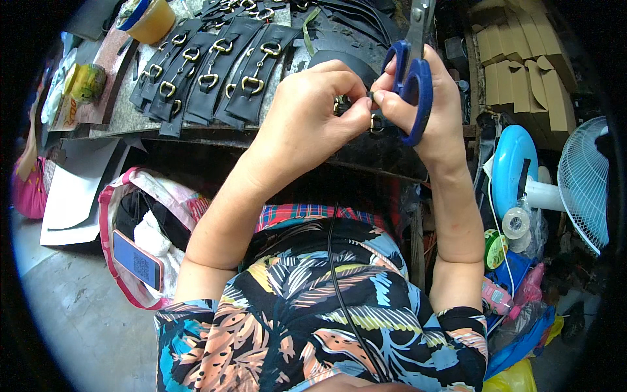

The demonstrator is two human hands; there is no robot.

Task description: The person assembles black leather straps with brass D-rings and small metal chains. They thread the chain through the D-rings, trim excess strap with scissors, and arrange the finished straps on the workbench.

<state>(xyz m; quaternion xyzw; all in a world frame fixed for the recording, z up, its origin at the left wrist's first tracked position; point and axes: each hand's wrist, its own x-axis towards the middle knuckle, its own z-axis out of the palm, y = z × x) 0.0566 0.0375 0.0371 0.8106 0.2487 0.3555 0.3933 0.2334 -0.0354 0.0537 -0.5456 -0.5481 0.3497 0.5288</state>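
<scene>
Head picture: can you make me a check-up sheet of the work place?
Surface: workbench, speckled light top showing at left.
Job's things: black straps with gold-coloured fittings lie side by side; small black piece, partly hidden.
Clutter: yellowish tub with blue rim; phone at pink-edged bag.
Grips: left grip and right grip pinch at the piece; blue-handled scissors hooked on the right grip.
Cables: black cord over patterned shirt.
Surroundings: fan and cardboard boxes, to the right.

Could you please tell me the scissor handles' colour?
The scissor handles are blue, best seen in the head view.
</scene>
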